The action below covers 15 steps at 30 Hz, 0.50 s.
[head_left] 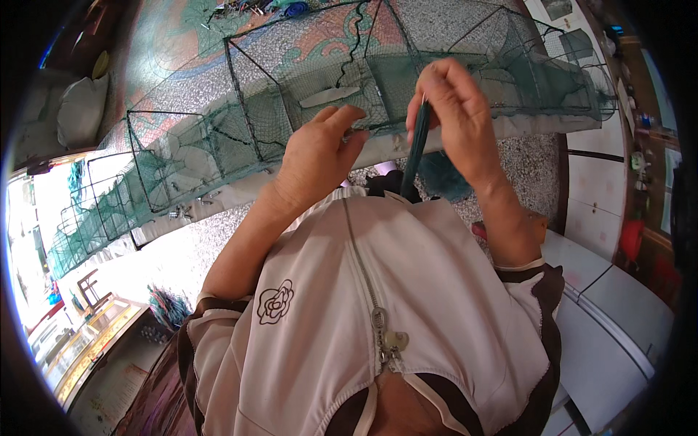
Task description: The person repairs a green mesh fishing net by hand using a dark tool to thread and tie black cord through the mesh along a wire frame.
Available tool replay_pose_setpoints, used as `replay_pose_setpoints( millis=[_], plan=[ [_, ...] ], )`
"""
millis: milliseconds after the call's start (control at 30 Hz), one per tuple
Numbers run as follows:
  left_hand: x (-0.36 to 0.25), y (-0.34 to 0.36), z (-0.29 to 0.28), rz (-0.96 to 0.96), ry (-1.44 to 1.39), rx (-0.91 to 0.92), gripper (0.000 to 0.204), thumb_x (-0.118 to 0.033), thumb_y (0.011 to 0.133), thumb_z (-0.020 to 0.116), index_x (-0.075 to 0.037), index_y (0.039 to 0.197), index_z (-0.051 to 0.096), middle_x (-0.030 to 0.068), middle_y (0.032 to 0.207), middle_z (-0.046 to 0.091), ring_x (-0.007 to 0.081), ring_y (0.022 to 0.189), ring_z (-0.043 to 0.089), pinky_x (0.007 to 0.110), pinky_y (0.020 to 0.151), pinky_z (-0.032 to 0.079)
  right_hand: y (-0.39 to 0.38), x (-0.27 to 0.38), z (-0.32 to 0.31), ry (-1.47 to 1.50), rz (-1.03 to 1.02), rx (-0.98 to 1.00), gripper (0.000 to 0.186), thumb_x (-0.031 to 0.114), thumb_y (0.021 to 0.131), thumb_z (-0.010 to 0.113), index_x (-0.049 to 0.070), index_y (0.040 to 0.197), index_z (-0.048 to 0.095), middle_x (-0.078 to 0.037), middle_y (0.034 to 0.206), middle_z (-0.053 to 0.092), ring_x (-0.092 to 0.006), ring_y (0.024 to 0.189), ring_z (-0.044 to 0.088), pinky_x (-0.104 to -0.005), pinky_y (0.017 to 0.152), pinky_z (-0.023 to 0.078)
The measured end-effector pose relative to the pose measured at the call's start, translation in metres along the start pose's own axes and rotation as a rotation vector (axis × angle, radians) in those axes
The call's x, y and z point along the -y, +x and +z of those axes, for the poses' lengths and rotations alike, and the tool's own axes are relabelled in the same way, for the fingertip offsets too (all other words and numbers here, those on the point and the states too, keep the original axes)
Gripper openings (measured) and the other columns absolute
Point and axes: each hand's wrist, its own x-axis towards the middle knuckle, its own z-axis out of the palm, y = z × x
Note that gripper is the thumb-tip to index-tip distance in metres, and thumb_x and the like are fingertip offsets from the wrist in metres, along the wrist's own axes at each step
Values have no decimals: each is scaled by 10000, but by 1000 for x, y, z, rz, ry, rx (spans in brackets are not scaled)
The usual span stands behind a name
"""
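Note:
A long trap of green netting [392, 87] on black rod frames stretches across in front of me. My left hand [320, 149] is at its near side, fingers curled and thumb bent toward the index finger. Whatever lies between those fingertips is too small to make out. Farther right, my right hand [459, 109] is closed around a slim bundle of dark green twine [417, 149]. The bundle hangs down toward my lap, a thin pale tip showing at its upper end. A white oblong piece [331, 97] lies by the netting beyond my left hand.
A pale strip [523, 129] runs beneath the trap's near edge. White cabinets [607, 305] stand close on my right. At lower left is a glass-topped case [98, 349], with a tuft of green strands [169, 307] beside it. Coloured cords [294, 9] lie on the patterned floor beyond.

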Motion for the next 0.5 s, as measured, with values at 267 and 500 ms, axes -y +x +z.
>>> replay_pose_setpoints(
  millis=[267, 500],
  plan=[
    [15, 1, 2, 154, 102, -20, 162, -34, 819, 605, -64, 976, 634, 97, 819, 568, 261, 647, 585, 333, 575, 474, -37, 1, 28, -159, -23, 235, 154, 209, 931, 545, 68, 873, 522, -73, 640, 596, -167, 554, 597, -299, 500, 442],
    [17, 3, 5, 87, 105, 4, 110, -38, 845, 593, -58, 950, 620, 85, 851, 584, 217, 638, 615, 298, 546, 486, -40, 1, 56, -476, -399, 533, 129, 178, 844, 635, 79, 841, 552, -81, 663, 575, -237, 559, 594, -352, 486, 441]
  ],
)
